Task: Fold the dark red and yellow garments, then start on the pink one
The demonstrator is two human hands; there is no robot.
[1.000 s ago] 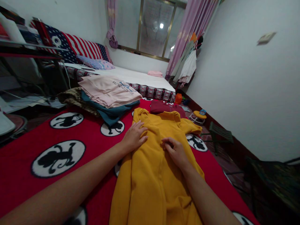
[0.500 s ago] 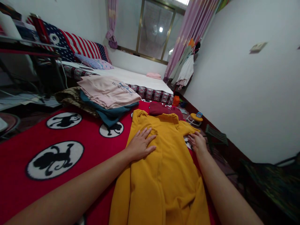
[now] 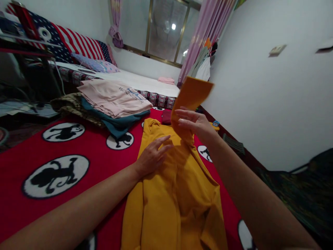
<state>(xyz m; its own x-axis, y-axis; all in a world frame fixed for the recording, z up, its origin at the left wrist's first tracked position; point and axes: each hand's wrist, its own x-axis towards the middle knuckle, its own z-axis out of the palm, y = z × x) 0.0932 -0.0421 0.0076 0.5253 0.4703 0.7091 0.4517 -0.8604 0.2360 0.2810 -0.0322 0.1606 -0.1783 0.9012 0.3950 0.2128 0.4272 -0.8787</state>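
A yellow long-sleeved top (image 3: 166, 194) lies spread lengthwise in front of me on the red blanket. My left hand (image 3: 153, 156) rests on its upper left part, fingers stretched and apart. Raised above the top's far right side, my right hand (image 3: 196, 123) has its fingers closed on a lifted flap of the same yellow cloth. That flap (image 3: 194, 92) stands up in the air, its free end slightly blurred. Part of the top's far edge is hidden behind the flap and my right hand.
Left of the top, a folded pile with a pale pink garment (image 3: 114, 99) above a teal one (image 3: 117, 123) sits on the red blanket (image 3: 101, 187). Behind is a bed with a white sheet (image 3: 137, 81). A dark folded cloth-covered chair (image 3: 299, 187) is at right.
My right hand has risen and moved inward, lifting the top's right side off the blanket. My left hand stays on the top, its fingers slightly more raised. The view has shifted a little.
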